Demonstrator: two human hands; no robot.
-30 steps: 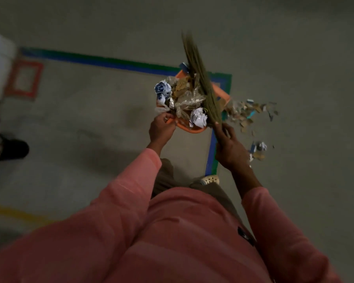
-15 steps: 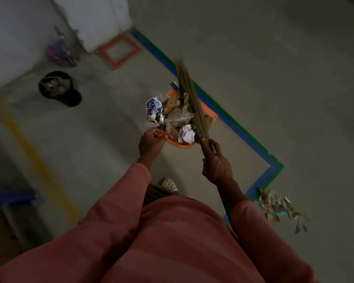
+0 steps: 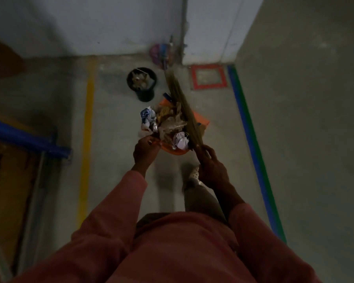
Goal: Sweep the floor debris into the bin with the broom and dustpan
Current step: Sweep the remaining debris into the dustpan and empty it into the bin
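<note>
- Left hand (image 3: 145, 151) has its fingers curled round the near edge of the dustpan (image 3: 177, 153) and holds it up off the floor, in front of the body.
- Right hand (image 3: 212, 166) is wrapped round the grip end of the broom (image 3: 180, 97), just beside the pan's near right corner.
- The pan is heaped with debris (image 3: 168, 121): crumpled paper, clear wrappers and brownish scraps, piled above the rim. Looks easy to spill if it tips early.
- The broom's long axis runs away from the right hand, up and a bit left. It lies across the right side of the heap, with the bristle tips past the pan's far edge. My guess is it's there to pin the pile down.
- The key bit: the bin (image 3: 145, 94) sits on the floor ahead and a little left of the pan, with bare floor between them. So the load has to go forward and left, and the left hand is on the nearer side.
- The bin is open-topped and already has some scraps in it.
- Further back there's a red tape square (image 3: 208, 87) on the floor, right of the bin, and then the wall (image 3: 90, 27).
</note>
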